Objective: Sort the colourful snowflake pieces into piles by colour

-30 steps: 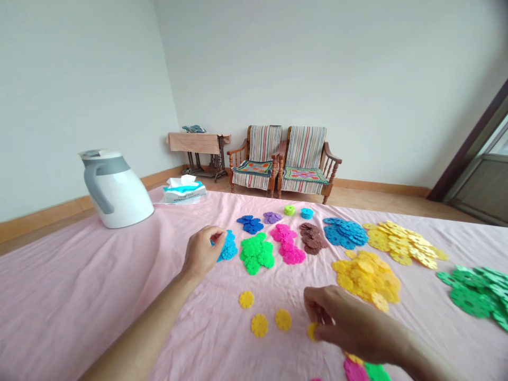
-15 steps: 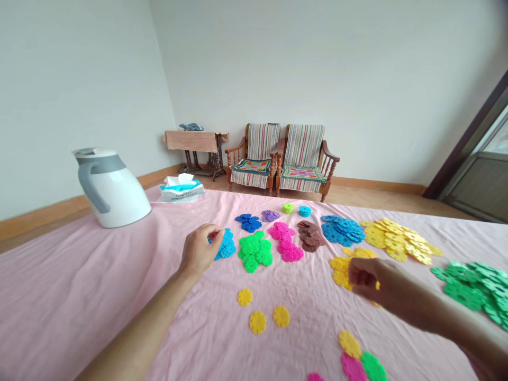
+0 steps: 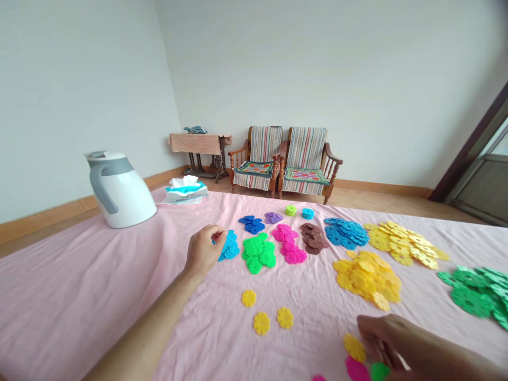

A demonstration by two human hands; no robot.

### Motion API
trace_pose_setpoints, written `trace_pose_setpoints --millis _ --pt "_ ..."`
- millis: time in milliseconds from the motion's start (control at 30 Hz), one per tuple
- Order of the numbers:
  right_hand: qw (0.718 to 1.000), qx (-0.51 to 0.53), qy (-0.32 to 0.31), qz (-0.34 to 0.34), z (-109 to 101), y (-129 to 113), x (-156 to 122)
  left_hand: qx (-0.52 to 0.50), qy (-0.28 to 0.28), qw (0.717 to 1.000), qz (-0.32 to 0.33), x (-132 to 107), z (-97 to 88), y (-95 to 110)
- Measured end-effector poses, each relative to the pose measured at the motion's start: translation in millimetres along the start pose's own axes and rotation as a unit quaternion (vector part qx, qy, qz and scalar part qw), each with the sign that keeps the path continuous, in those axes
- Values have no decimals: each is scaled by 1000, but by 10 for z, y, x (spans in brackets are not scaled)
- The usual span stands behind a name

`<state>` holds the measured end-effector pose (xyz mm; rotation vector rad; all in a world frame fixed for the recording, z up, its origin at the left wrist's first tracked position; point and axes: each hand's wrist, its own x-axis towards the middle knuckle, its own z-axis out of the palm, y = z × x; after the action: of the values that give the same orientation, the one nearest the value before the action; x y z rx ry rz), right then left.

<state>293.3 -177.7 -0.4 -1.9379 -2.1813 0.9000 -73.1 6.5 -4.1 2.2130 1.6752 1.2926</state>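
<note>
Two bare hands are working over a pink bedsheet [image 3: 99, 301] scattered with plastic flower-shaped discs. At far left, a white-and-grey kettle [image 3: 121, 196] is standing on the sheet, with a tissue box [image 3: 186, 191] lying beyond it. The left hand [image 3: 204, 251] is reaching a cyan pile [image 3: 230, 247], its fingertips [image 3: 222, 234] pinched together at the pile's edge; whether they are grasping a disc, I cannot tell. Three yellow discs [image 3: 262, 323] are lying apart, nearest a green pile [image 3: 257, 253]. Rightward, a magenta pile [image 3: 289, 244], a brown pile [image 3: 313, 238], a blue pile [image 3: 345, 234], a yellow pile [image 3: 367, 278] and a mint-green pile [image 3: 478, 293] are spreading across the sheet. The right hand [image 3: 391, 344] is curling, fingers half-closed, just beside a yellow disc [image 3: 354, 347], a magenta disc [image 3: 356, 369] and a green disc [image 3: 380, 371]; any hold is hidden.
</note>
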Motion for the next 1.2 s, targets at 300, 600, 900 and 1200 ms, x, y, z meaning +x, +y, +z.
trace_pose_setpoints --millis 300,600,900,1200 --pt "987 84 68 -118 -345 -789 715 -9 -9 1000 8 -23 29 23" --pt "973 119 172 -99 -6 -1141 1525 0 -34 999 34 -66 44 102" --pt "988 64 53 -130 52 -1004 894 -12 -18 999 28 -56 49 63" --pt "990 72 70 -101 214 -1086 684 -14 -27 999 19 -38 38 57"
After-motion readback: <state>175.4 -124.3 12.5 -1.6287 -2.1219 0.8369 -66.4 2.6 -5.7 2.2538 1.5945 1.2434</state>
